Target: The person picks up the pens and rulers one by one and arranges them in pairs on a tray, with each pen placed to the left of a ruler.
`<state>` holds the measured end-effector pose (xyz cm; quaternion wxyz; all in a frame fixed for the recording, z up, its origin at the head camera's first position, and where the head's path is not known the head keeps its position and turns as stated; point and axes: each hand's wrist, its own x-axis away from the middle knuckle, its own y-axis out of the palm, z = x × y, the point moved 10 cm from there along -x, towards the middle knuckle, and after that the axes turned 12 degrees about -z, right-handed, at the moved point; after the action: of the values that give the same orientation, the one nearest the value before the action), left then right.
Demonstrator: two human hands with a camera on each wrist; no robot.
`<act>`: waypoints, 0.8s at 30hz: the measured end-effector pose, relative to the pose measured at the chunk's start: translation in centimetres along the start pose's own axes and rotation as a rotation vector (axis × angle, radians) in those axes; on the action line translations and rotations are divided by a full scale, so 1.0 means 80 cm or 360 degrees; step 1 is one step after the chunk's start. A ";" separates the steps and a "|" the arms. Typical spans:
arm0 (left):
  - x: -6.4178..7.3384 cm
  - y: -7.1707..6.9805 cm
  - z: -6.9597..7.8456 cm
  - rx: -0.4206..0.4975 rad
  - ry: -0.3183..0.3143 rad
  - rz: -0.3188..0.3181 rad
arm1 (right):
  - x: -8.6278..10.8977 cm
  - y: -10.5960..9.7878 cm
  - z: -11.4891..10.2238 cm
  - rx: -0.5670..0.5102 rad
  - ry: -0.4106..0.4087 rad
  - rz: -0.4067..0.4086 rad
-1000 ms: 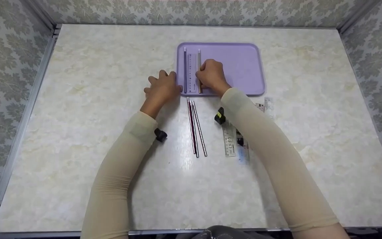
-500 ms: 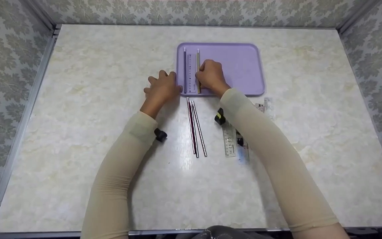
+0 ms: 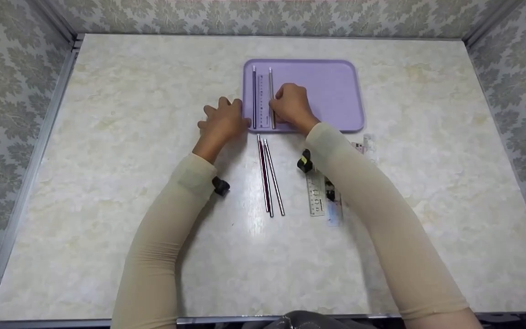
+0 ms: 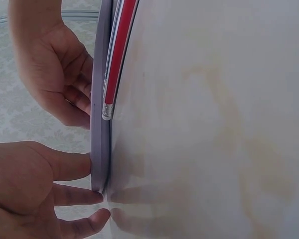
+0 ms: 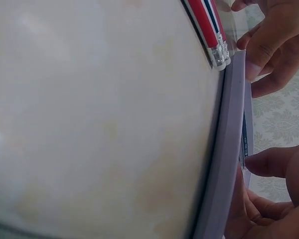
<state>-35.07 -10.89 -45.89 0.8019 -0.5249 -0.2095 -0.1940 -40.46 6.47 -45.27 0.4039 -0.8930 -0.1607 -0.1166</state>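
A purple tray [image 3: 331, 91] lies toward the back of the table. Inside it, my right hand [image 3: 294, 104] pinches a pencil [image 3: 270, 82] low along its length; the pencil stands lengthwise, its white tip toward the back. Just left of that pencil lies a clear ruler [image 3: 264, 100], then a dark pencil [image 3: 254, 96] by the tray's left side. My left hand [image 3: 224, 121] rests with fingers spread on the table beside the tray, its thumb right at the left rim. In the left wrist view, the thumb of my left hand [image 4: 25, 184] meets the purple rim.
In front of the tray several red-striped pencils [image 3: 267, 178] lie in a loose bunch. Right of them, a clear ruler [image 3: 315, 196] and other small items lie partly hidden under my right sleeve [image 3: 363, 192]. Another clear strip [image 3: 369, 144] shows beyond the sleeve.
The pencil in my right hand has shifted slightly left, closer to the ruler in the tray. My left hand stays in place.
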 end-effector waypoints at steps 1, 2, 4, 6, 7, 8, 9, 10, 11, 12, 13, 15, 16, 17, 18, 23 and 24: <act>0.000 0.000 0.000 0.0001 0.0001 -0.0001 | 0.001 0.000 0.000 -0.0020 0.0004 -0.0007; 0.000 0.000 0.000 0.0002 0.0003 -0.0002 | 0.002 -0.001 0.001 -0.0035 0.0008 -0.0012; 0.000 0.001 0.000 0.0000 0.0002 -0.0009 | 0.004 -0.002 0.002 -0.0060 0.0018 -0.0022; 0.000 0.001 0.001 -0.0003 0.0001 -0.0017 | 0.005 -0.003 0.003 -0.0089 0.0045 -0.0034; 0.000 0.001 0.000 -0.0003 -0.0002 -0.0021 | 0.007 -0.004 0.005 -0.0106 0.0061 -0.0043; 0.001 0.001 0.000 -0.0002 -0.0005 -0.0027 | 0.008 -0.005 0.006 -0.0125 0.0079 -0.0054; 0.001 0.001 0.000 -0.0001 -0.0009 -0.0035 | 0.010 -0.006 0.007 -0.0141 0.0094 -0.0062; 0.001 0.002 0.000 0.0001 -0.0011 -0.0040 | 0.011 -0.007 0.007 -0.0152 0.0104 -0.0067; 0.001 0.002 0.000 0.0005 -0.0014 -0.0044 | 0.013 -0.008 0.007 -0.0167 0.0106 -0.0068; 0.001 0.002 0.000 0.0009 -0.0015 -0.0048 | 0.015 -0.010 0.007 -0.0178 0.0099 -0.0069; 0.001 0.002 0.000 0.0013 -0.0013 -0.0047 | 0.017 -0.012 0.007 -0.0179 0.0086 -0.0070; 0.001 0.002 0.000 0.0016 -0.0013 -0.0045 | 0.022 -0.016 0.005 -0.0160 0.0048 -0.0065; 0.001 0.003 0.000 0.0016 -0.0012 -0.0042 | 0.025 -0.019 0.004 -0.0151 0.0028 -0.0066; 0.001 0.003 0.000 0.0017 -0.0012 -0.0038 | 0.028 -0.021 0.004 -0.0143 0.0010 -0.0070; 0.001 0.002 0.000 0.0016 -0.0011 -0.0032 | 0.031 -0.023 0.004 -0.0136 -0.0001 -0.0079; 0.001 0.001 0.000 0.0004 -0.0007 -0.0020 | 0.046 -0.031 0.004 -0.0092 -0.0042 -0.0119; 0.001 0.002 0.000 0.0004 -0.0005 -0.0021 | 0.048 -0.033 0.004 -0.0074 -0.0052 -0.0126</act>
<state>-34.95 -10.83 -45.94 0.8009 -0.5228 -0.2145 -0.1982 -37.86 9.10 -42.40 0.3753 -0.8969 -0.1997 -0.1216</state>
